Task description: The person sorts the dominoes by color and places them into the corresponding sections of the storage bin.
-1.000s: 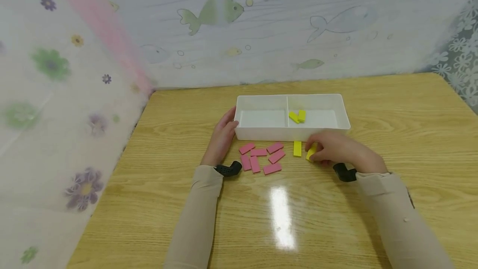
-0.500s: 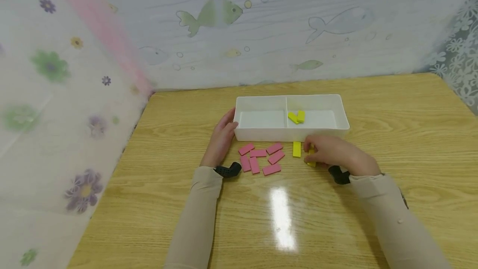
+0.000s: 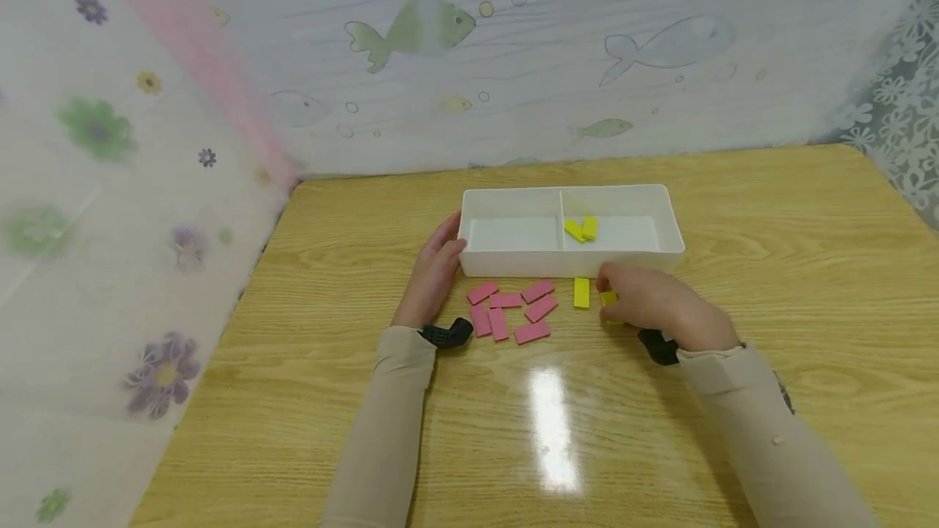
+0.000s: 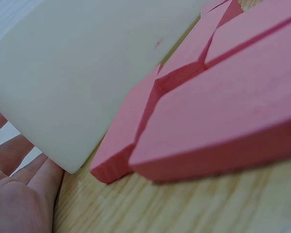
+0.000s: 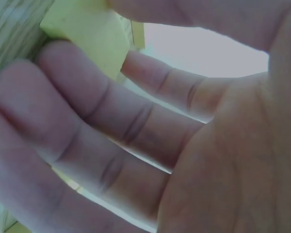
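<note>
A white two-part box point(image 3: 513, 262) stands on the table. My left hand point(image 3: 431, 279) rests against its left end, with the thumb at the front corner; in the left wrist view the fingers point(image 4: 43, 179) lie along the end wall. My right hand point(image 3: 663, 304) is in front of the box's right half and pinches a yellow block point(image 5: 89, 36) between thumb and fingers, low over the tabletop. The fingers partly hide that block. Just left of it lies another yellow block point(image 3: 582, 293). Two more yellow blocks point(image 3: 589, 227) lie in the right compartment, against the divider.
Several pink blocks point(image 3: 531, 332) lie loosely grouped on the wooden table point(image 3: 330, 430), in front of the box's left half. A patterned wall covering point(image 3: 513, 129) borders the table at the back. Light glares off the tabletop in front of the blocks.
My right hand has shifted slightly to the left, and the yellow block at its fingertips has turned and is more covered. The left hand and the pink blocks have stayed put.
</note>
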The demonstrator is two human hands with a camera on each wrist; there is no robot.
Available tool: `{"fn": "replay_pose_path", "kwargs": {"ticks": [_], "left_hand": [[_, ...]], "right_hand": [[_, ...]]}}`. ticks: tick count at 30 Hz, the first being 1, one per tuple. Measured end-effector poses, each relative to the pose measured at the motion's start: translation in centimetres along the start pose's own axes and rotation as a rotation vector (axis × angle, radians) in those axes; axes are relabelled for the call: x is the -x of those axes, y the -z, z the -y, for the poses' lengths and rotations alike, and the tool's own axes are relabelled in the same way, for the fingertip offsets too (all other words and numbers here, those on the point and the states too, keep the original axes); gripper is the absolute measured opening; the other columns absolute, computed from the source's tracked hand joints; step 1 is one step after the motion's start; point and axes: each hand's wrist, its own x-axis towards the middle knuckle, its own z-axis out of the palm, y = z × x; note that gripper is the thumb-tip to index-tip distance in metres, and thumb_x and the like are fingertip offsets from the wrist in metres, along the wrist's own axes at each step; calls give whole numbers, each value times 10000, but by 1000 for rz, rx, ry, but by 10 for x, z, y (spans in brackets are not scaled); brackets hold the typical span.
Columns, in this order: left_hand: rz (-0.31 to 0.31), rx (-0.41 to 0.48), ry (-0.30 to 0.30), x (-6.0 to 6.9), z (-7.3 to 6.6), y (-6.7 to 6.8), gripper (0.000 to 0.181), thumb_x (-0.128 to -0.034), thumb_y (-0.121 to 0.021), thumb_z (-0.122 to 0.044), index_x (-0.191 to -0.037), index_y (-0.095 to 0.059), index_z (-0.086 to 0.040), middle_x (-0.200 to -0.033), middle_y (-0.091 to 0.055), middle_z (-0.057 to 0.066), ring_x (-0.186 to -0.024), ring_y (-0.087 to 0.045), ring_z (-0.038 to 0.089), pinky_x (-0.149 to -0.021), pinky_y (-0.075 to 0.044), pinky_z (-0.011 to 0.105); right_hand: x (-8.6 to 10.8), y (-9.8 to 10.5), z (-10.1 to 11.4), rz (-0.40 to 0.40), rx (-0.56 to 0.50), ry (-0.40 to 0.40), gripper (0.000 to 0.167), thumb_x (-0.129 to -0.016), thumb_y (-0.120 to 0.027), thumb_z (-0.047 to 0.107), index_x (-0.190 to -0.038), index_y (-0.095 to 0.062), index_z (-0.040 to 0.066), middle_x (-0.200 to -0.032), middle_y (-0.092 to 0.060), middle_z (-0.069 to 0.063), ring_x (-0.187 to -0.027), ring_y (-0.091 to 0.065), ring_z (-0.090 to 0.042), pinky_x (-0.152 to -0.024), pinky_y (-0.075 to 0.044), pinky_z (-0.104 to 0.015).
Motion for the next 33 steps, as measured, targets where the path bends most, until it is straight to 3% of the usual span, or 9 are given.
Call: {"fn": "replay_pose_path", "kwargs": {"ticks": [10,21,33], "left_hand": [[15,6,-5,-2,2,2,497,-925,-419,-104,-1404,-289,-123,-1451,-232,43,-1305,-242,205,-1030,-236,395],[3,-7,-2,-2,2,1,493,-924,-406,-91,-1402,-294,-126,-1450,-238,42,-1304,-246,196,-1023,-255,375],[20,3,-17,-2,3,1,485,-929,-403,-88,-1401,-292,-105,-1449,-239,54,-1303,-248,201,-1031,-230,404]], "right_hand": [[1,-2,4,-55,80,6,286,-792,-629,172,-1021,-516,44,-807,-511,-20,-715,-458,-185,-638,-380,-313],[0,-2,1,-40,52,20,352,-793,-616,220,-1056,-516,8,-889,-536,-54,-743,-469,-191,-657,-391,-316],[-1,-2,-3,-56,51,77,221,-804,-603,112,-1001,-546,32,-936,-581,-74,-750,-479,-194,-675,-409,-325]]}}
